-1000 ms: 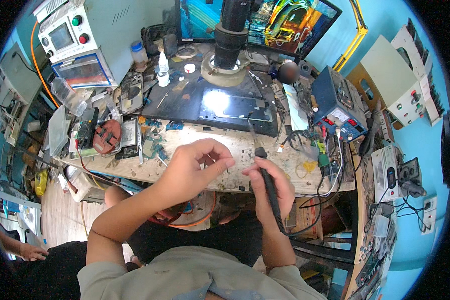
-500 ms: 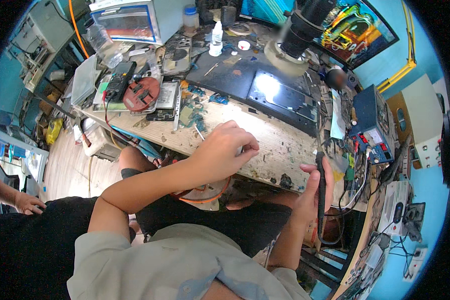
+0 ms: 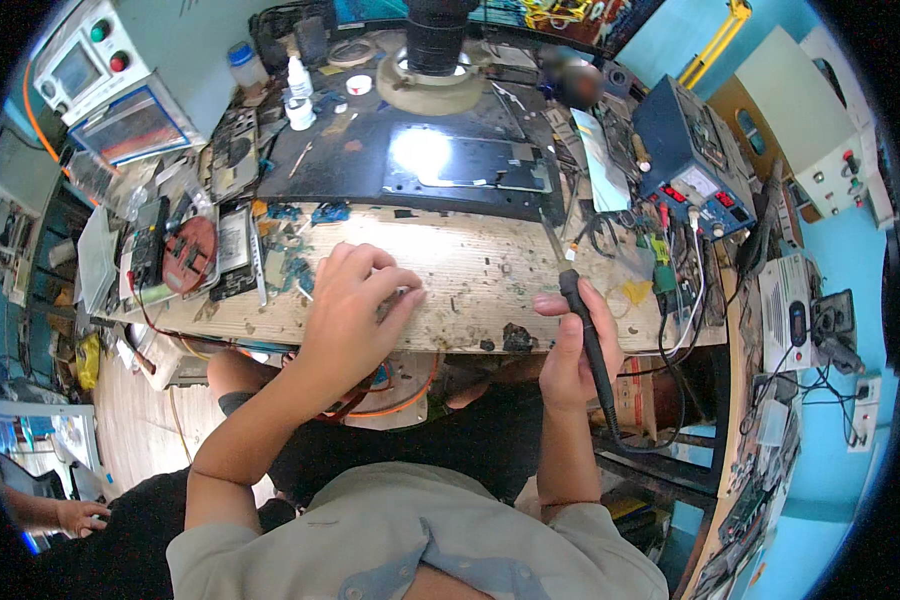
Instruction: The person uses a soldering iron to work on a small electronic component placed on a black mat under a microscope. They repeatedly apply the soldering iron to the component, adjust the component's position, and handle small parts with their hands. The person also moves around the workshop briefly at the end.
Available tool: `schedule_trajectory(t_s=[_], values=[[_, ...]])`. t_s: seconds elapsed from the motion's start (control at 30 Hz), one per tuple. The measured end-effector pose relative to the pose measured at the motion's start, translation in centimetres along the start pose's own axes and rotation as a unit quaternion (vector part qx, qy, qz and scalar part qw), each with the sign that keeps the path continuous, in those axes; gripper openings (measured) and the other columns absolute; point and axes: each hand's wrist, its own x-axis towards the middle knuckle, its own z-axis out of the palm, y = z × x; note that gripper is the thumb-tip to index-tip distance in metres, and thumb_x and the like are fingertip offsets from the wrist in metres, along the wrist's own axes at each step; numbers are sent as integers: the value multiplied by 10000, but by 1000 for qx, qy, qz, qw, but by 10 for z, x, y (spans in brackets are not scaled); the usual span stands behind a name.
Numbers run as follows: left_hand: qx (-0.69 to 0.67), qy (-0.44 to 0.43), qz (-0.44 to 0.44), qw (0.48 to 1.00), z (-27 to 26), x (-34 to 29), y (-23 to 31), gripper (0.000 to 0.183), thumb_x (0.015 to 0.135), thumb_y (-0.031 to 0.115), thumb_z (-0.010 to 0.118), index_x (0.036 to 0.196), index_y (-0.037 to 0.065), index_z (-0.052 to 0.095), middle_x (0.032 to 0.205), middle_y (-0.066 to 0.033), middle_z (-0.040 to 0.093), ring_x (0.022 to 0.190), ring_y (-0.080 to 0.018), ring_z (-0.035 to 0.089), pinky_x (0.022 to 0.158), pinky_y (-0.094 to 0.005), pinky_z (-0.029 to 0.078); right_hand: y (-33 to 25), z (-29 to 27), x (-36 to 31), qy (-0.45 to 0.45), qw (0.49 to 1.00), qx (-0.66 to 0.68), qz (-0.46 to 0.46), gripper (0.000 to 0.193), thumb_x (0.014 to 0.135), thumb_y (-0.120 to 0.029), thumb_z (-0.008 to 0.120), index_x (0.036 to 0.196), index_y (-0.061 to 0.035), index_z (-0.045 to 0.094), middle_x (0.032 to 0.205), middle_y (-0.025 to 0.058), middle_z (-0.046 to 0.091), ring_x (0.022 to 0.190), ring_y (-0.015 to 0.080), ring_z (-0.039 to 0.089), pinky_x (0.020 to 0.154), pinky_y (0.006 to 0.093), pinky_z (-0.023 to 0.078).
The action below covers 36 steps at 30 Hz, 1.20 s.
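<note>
My left hand (image 3: pixel 355 310) rests over the front part of the wooden bench (image 3: pixel 480 320). Its fingers curl toward the thumb in a pinch; whatever they hold, if anything, is hidden. In my right hand (image 3: pixel 570 375) is a soldering iron (image 3: pixel 592 345), gripped by its black handle, with the thin tip slanting up and away over the bench. Its black cord loops below the hand. Beyond both hands a dark flat device panel (image 3: pixel 470 172) lies on a black work mat (image 3: pixel 360 165), under bright light beneath a black microscope (image 3: pixel 435 45).
Blue bench power supply (image 3: pixel 695 165) at the right, cables beside it. A red oval object (image 3: pixel 190 255), a multimeter (image 3: pixel 148 245) and phone parts crowd the left. A white dropper bottle (image 3: pixel 299 80) stands at the back. Another person's hand (image 3: pixel 82 518) shows at lower left.
The view has swung to the right, so the bench sits further left and squarer. The soldering iron stays in my right hand and now leans more to the left. My left hand remains curled.
</note>
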Motion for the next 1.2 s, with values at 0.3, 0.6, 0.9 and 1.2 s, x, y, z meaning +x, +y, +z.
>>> schedule_trajectory(t_s=[0.3, 0.6, 0.9, 1.2], values=[[17, 51, -5, 999, 4, -1, 7, 158, 882, 103, 869, 1026, 91, 805, 1049, -91, 656, 1048, -309, 609, 952, -433, 474, 7, 2, -4, 56, 994, 73, -55, 373, 1133, -177, 615, 1407, 36, 477, 1008, 250, 762, 866, 325, 781, 879, 471, 635], [12, 60, -4, 998, 2, 0, 10, 170, 895, 96, 865, 1053, 83, 804, 1066, -106, 668, 1056, -313, 622, 935, -421, 490, 13, -26, 17, 232, 969, 77, -40, 349, 1130, -178, 575, 1403, 29, 512, 1034, 287, 722, 817, 356, 748, 780, 500, 651], [54, 26, 167, 984, 21, 54, 49, 137, 896, 118, 842, 991, 77, 753, 953, -86, 669, 964, -293, 667, 863, -453, 514, 13, -48, 23, 258, 964, 47, -30, 365, 1135, -176, 581, 1411, 54, 516, 1022, 279, 722, 808, 347, 753, 783, 478, 655], [167, -163, 124, 964, 125, 168, 125, 86, 842, 81, 753, 888, 46, 817, 912, -184, 822, 849, -335, 832, 692, -441, 653, 0, -58, 26, 279, 958, 58, -23, 355, 1126, -157, 594, 1385, 76, 524, 942, 285, 735, 795, 351, 760, 775, 420, 651]])
